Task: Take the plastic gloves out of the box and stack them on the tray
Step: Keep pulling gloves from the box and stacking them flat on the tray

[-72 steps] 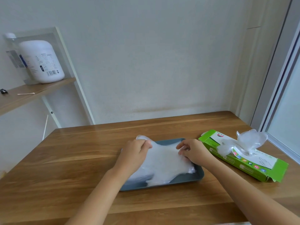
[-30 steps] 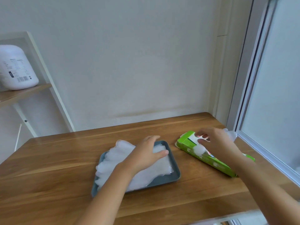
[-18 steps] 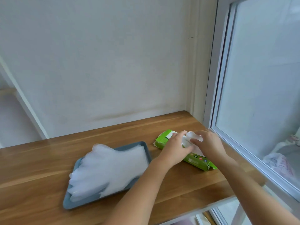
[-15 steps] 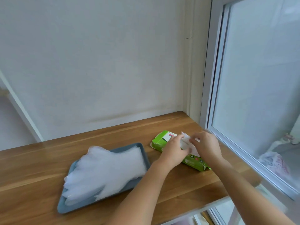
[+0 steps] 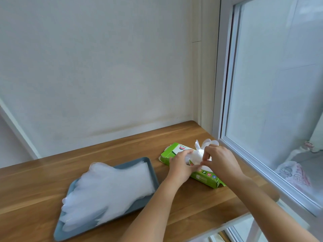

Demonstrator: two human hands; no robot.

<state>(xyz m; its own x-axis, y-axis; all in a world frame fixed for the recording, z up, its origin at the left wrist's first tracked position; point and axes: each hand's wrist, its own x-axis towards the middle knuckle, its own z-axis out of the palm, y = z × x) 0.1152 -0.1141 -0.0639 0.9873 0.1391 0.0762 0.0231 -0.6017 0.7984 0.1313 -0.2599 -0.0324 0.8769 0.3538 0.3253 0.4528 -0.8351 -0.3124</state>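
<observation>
The plastic glove (image 5: 198,153) poking out of the box (image 5: 203,177) is likely to weigh next to nothing and to be limp, thin film: it should crumple under any pinch, cling to its neighbours and slide easily over skin, so the next glove may come out with it. The sensible hold is probably on the bunched tuft just above the slot, drawn out gently while the light carton is held down so that it does not lift or skid. The right hand (image 5: 220,159) has its thumb and fingertips closed on that tuft from the right side. The left hand (image 5: 180,167) lies on the near left part of the box top with its fingers curled toward the base of the tuft; whether they pinch the film or only steady the carton cannot be told. The glove looks milky white and translucent, creased into a ruffled knot whose loose lobes stand up on the far side of the hands. The box is a bright green carton with a white printed top, lying flat toward the right end of the wooden table (image 5: 122,151), close to the window (image 5: 279,102). To its left, just beside it, the grey-blue tray (image 5: 151,165) holds a stack of gloves (image 5: 108,187) laid flat, their finger ends hanging over the near left rim.
</observation>
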